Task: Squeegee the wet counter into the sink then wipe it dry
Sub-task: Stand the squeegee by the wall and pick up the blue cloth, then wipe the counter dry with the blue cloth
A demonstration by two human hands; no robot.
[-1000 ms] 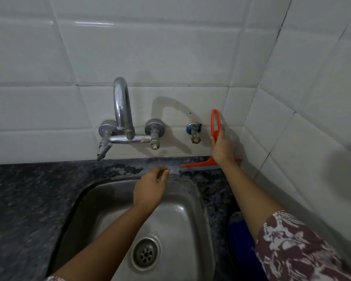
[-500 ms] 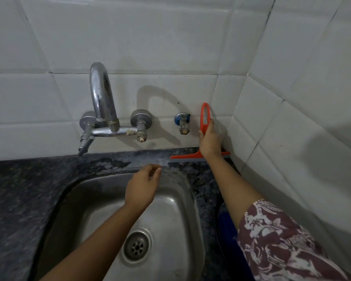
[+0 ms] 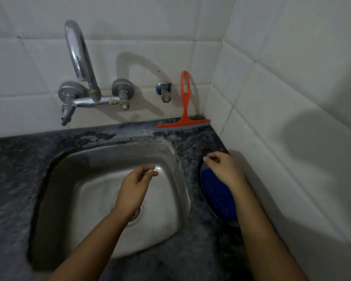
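An orange squeegee [image 3: 184,110] stands against the back wall tiles, its blade resting on the dark speckled counter [image 3: 12,169] in the far right corner; no hand touches it. My right hand [image 3: 223,169] hovers over a blue cloth [image 3: 219,199] that lies in a round dish on the counter right of the steel sink [image 3: 93,157]. Its fingers are loosely curled and hold nothing. My left hand [image 3: 134,187] hangs over the sink bowl, fingers half curled, empty.
A chrome tap [image 3: 79,63] with two valves juts from the back wall above the sink. A small blue-capped valve [image 3: 164,92] sits left of the squeegee. White tiled walls close in the back and right sides.
My right hand let go of the squeegee, which now leans on the wall, and pulled back toward me over the blue cloth. My left hand drew back over the sink.
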